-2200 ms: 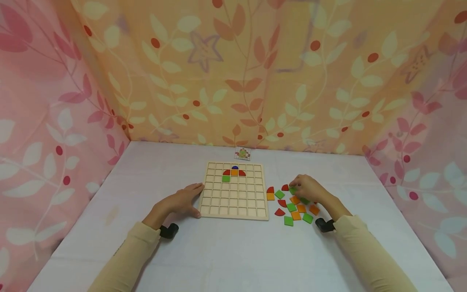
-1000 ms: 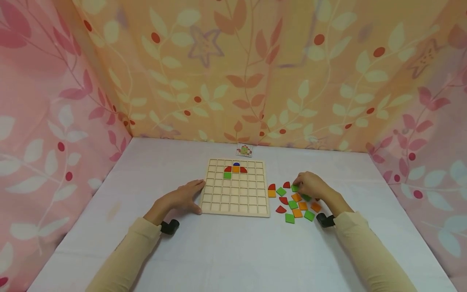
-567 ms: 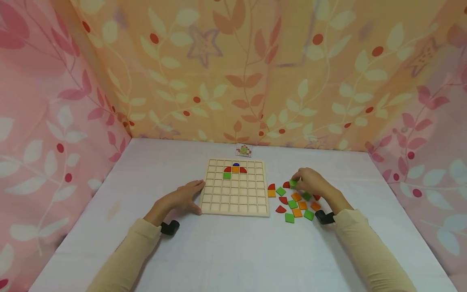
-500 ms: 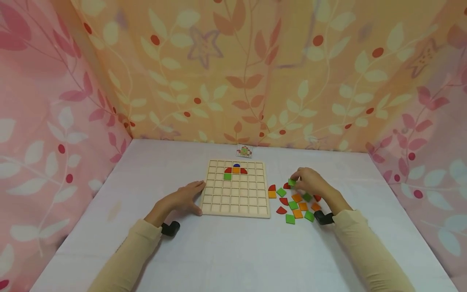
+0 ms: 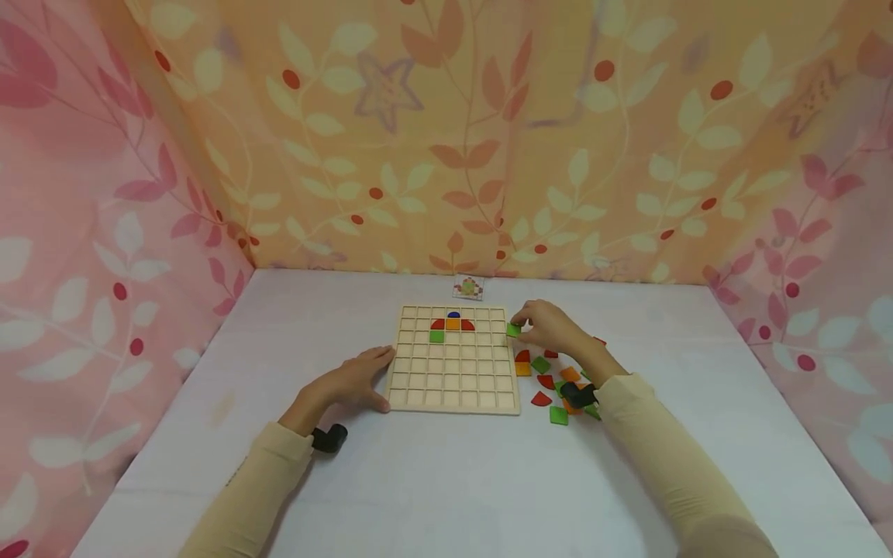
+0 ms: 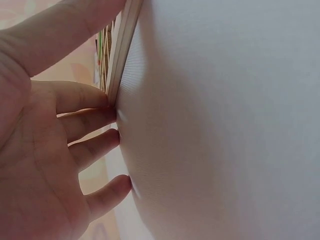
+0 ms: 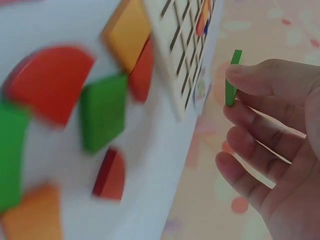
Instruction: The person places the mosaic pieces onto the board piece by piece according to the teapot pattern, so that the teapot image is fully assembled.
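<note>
Okay, grid board (head view): square pale wooden grid board [image 5: 453, 380] lying on the white cloth-covered table [image 5: 446, 488], roughly midway between the table's side edges.
Pieces in it: blue half-round [image 5: 453, 315] in the far row, orange square [image 5: 453, 325] right below, a red quarter-round on each side [image 5: 438, 325] [image 5: 468, 325], plus a seated green square [image 5: 436, 336] on the near side of the left red one.
Left hand: person's left hand [image 5: 352, 380] is up against the board's left edge, fingers pretty straight, thumb by the near left corner, nothing gripped.
Right hand: person's right hand [image 5: 551, 325] has a thin green square tile [image 5: 513, 330] pinched at the board's right edge, toward the far corner; can't tell if it's over the board or just beside it.
Loose pile: red, green and orange loose pieces [image 5: 540, 364] on the table off the board's right edge, some hidden behind the right wrist.
Picture card: small printed card [image 5: 468, 287] between the board and the table's far edge.
Fingertips (left wrist view): forefinger meets the board's edge, the other three touch the cloth; thumb tip is out of frame.
Green tile (right wrist view): edge-on between thumb and forefinger, held off the table, gap just tile-thick, other fingers loosely bent.
</note>
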`<state>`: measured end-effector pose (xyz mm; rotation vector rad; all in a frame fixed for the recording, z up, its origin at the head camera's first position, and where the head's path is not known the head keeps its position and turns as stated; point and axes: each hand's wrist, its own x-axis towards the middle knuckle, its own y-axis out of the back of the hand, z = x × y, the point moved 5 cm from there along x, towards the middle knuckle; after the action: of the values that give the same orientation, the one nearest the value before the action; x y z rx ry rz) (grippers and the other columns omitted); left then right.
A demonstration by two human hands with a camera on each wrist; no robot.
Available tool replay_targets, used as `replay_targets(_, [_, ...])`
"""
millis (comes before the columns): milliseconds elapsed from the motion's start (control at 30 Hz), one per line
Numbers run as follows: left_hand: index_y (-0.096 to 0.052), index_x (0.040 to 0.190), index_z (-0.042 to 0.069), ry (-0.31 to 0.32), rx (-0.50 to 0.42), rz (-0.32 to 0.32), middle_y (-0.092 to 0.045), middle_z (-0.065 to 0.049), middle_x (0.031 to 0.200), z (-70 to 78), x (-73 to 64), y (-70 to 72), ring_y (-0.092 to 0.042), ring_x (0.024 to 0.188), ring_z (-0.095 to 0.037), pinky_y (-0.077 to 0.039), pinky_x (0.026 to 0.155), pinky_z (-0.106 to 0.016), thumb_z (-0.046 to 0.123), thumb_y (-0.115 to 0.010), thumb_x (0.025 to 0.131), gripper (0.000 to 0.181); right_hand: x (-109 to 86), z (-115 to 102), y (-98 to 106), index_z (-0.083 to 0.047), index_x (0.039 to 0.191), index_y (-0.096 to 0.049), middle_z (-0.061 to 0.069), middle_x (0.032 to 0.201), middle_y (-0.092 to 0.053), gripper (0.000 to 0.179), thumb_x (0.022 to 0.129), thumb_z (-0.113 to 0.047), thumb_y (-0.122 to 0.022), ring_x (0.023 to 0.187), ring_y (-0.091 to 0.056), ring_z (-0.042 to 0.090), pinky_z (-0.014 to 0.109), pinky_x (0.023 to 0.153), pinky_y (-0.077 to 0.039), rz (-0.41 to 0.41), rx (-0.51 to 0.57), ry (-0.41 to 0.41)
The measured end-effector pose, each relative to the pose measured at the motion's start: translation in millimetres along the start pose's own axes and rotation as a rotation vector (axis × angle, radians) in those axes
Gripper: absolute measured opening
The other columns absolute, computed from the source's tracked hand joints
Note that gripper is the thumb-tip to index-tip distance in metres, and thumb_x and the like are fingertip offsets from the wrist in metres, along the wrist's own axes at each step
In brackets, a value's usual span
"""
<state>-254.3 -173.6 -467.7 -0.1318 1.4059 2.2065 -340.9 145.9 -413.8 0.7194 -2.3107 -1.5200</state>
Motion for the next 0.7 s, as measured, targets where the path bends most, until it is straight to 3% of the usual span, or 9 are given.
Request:
replay_targets(100, [-0.022, 0.155, 0.005, -0.001, 0.000, 0.006, -0.018, -0.014, 0.163, -0.8, 0.6, 0.2, -0.014, 0.151, -0.037, -0.016, 0.119, -0.060, 0.029, -0.082, 0.077, 0.102, 11.6, -11.0, -1.9, -0.001, 0.106, -0.074, 0.012, 0.098, -0.070, 0.025, 0.082, -0.008, -0.071, 0.094, -0.063, 0.033, 0.041, 0.083, -0.053, 0.009, -0.006, 0.054])
replay_targets(467, [-0.023, 0.154, 0.004, -0.006, 0.000, 0.005, -0.020, -0.015, 0.162, -1.4, 0.5, 0.1, -0.016, 0.150, -0.038, -0.019, 0.118, -0.060, 0.029, -0.084, 0.075, 0.102, 44.3, -38.6, -26.8, -0.005, 0.106, -0.075, 0.009, 0.099, -0.069, 0.023, 0.085, -0.013, -0.073, 0.094, -0.062, 0.026, 0.041, 0.090, -0.052, -0.046, -0.012, 0.051])
replay_targets(700, [-0.024, 0.154, 0.005, -0.005, -0.002, 0.013, -0.021, -0.015, 0.162, -1.0, 1.7, -0.4, -0.017, 0.150, -0.038, -0.019, 0.118, -0.060, 0.029, -0.084, 0.074, 0.103, 59.7, -52.9, -36.3, -0.004, 0.103, -0.076, 0.007, 0.097, -0.072, 0.023, 0.082, -0.013, -0.076, 0.087, -0.060, 0.021, 0.037, 0.087, -0.052, -0.048, -0.011, 0.114])
